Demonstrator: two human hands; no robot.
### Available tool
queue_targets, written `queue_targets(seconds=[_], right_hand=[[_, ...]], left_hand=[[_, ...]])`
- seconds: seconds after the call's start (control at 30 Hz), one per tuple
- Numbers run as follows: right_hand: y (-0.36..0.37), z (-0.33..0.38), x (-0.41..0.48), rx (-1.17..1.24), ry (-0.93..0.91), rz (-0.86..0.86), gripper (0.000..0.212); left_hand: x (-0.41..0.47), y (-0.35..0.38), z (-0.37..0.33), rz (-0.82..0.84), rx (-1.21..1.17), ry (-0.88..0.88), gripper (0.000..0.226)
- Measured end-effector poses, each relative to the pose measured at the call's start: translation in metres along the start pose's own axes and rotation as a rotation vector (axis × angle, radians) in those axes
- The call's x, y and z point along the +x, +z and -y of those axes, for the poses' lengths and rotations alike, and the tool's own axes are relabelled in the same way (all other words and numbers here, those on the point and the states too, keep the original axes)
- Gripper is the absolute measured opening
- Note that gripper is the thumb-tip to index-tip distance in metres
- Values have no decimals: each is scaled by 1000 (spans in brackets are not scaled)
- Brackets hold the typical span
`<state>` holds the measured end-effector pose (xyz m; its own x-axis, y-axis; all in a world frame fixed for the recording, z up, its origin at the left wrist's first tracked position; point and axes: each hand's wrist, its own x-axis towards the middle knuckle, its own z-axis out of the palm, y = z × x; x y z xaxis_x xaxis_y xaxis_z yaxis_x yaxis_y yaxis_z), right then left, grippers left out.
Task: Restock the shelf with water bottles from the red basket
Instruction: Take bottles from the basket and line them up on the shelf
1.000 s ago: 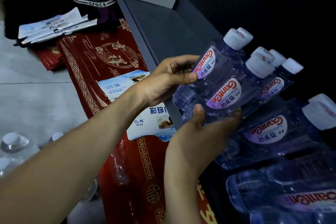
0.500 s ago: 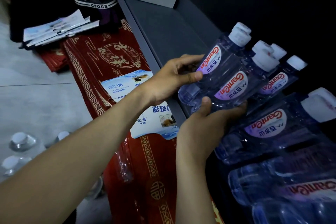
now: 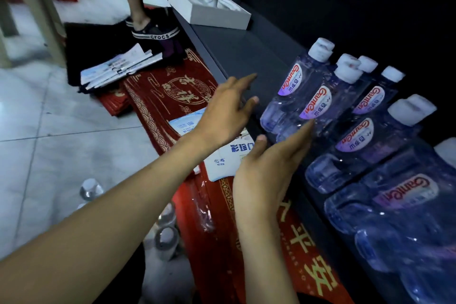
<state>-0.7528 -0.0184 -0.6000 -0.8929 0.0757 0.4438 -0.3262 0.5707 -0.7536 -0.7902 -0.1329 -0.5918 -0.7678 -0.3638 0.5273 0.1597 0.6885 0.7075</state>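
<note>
Several clear water bottles with white caps and red-lettered labels stand in rows on the dark shelf (image 3: 237, 57). The two front-left bottles are the leftmost bottle (image 3: 293, 89) and its neighbour (image 3: 318, 106). My left hand (image 3: 227, 111) hovers just left of them with fingers spread, holding nothing. My right hand (image 3: 269, 165) is open below them, its fingertips near the base of the neighbour bottle. More bottle caps (image 3: 91, 189) show at the lower left on the floor; the red basket itself is hidden.
A white open box (image 3: 209, 16) sits further along the shelf. Red printed bags (image 3: 167, 96) and white packets (image 3: 222, 155) lie on the floor beside the shelf. Another person's foot in a dark shoe (image 3: 153, 29) stands beyond a stack of papers (image 3: 118, 69).
Both hands have let go of the two bottles and drawn back to the left and down; the bottles now stand on the shelf. The view has shifted upward.
</note>
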Motion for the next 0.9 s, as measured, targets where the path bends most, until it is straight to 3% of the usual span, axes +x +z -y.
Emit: queue_targets(seconds=[0.3, 0.47, 0.73, 0.9], right_hand=[[-4, 43, -45, -18, -156, 209, 60], [20, 83, -88, 26, -345, 357, 56], [50, 163, -181, 166, -663, 745, 50], [57, 221, -266, 256, -837, 1036, 49]], left_hand=[[-76, -112, -4, -42, 669, -58, 56], [-130, -194, 1, -56, 933, -110, 57], [-241, -334, 9, -81, 1173, -444, 55], [-339, -412, 21, -113, 1268, -760, 55]])
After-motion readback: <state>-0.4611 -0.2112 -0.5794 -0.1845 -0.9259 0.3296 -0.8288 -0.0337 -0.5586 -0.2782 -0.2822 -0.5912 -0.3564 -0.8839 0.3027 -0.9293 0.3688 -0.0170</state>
